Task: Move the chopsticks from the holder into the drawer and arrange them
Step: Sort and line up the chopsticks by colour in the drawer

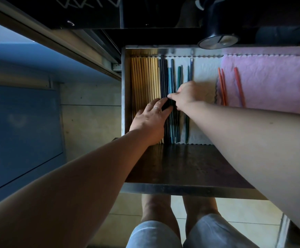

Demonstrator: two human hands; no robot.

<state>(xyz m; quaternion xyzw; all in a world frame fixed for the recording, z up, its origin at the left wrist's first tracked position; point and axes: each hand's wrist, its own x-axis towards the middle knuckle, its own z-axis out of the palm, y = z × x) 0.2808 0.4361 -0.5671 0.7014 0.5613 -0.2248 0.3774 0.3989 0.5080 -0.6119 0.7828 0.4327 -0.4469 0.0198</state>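
The open drawer (pixel 163 188) holds rows of chopsticks lying lengthwise. Several yellow wooden chopsticks (pixel 143 79) fill the left side. Dark navy chopsticks (pixel 162 76) lie beside them, then blue and green chopsticks (pixel 174 77) on a white liner (pixel 203 72). My left hand (pixel 150 120) lies flat over the yellow and dark ones, fingers pressing against the dark bundle. My right hand (pixel 186 96) pinches the dark chopsticks with thumb and fingers, just right of the left hand's fingertips. No holder is in view.
Three orange-red chopsticks (pixel 238 86) lie on a pink towel (pixel 271 79) at the drawer's right. A round metal-based object (pixel 217 42) stands above the drawer's back edge. A blue cabinet front (pixel 20 131) is at left; my legs are below.
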